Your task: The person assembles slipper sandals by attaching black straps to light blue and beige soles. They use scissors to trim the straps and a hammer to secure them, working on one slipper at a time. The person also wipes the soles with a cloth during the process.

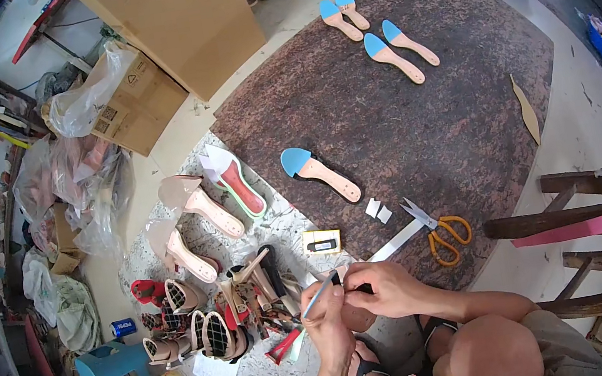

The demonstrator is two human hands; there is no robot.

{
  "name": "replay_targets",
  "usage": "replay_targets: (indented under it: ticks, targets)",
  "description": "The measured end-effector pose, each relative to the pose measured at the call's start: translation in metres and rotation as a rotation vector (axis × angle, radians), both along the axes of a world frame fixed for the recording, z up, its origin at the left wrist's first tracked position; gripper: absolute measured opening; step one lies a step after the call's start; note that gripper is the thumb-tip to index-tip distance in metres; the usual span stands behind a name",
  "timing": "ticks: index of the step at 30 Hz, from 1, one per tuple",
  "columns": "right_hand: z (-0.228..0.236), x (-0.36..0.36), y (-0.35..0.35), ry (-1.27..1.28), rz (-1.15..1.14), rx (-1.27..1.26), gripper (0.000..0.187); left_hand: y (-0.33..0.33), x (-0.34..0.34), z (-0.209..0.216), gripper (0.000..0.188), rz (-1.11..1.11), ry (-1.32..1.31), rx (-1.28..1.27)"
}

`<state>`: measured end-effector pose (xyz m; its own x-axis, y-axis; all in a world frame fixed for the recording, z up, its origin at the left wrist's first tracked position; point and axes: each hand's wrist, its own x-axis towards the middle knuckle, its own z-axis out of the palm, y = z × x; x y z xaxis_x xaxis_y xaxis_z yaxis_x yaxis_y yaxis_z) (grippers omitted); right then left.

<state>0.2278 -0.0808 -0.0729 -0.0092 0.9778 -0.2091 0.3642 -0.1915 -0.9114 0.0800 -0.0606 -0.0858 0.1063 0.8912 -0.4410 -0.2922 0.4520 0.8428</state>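
Brush (pixel 319 294) in left hand (pixel 328 318); right hand (pixel 388 289) pinching dark piece, perhaps strap.

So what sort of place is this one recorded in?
Most likely a small shoemaking workshop, with the work done on the floor. Blue-tipped insoles lie on a brown mat, unfinished heeled shoes are heaped at the person's left, and orange-handled scissors lie near the hands.

Scissors (pixel 444 233) right of insole (pixel 320 174)
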Motion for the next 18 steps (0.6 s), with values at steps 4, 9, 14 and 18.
replay_targets:
  ticks: [4,9,14,18]
  targets:
    - [-0.016,0.0,0.0,0.103,-0.006,0.038,0.029,0.006,-0.003,0.005,0.06,-0.099,-0.165,0.026]
    - [-0.014,0.002,0.003,0.245,-0.074,-0.008,0.031,0.007,-0.013,-0.009,0.081,0.03,-0.556,0.065]
    - [-0.012,0.008,0.004,0.358,-0.23,-0.105,0.033,0.025,-0.04,-0.005,0.066,-0.022,-0.559,-0.036]
    - [-0.018,-0.011,-0.004,0.331,-0.155,-0.214,0.027,0.0,-0.017,-0.01,0.048,-0.344,-0.155,-0.02]
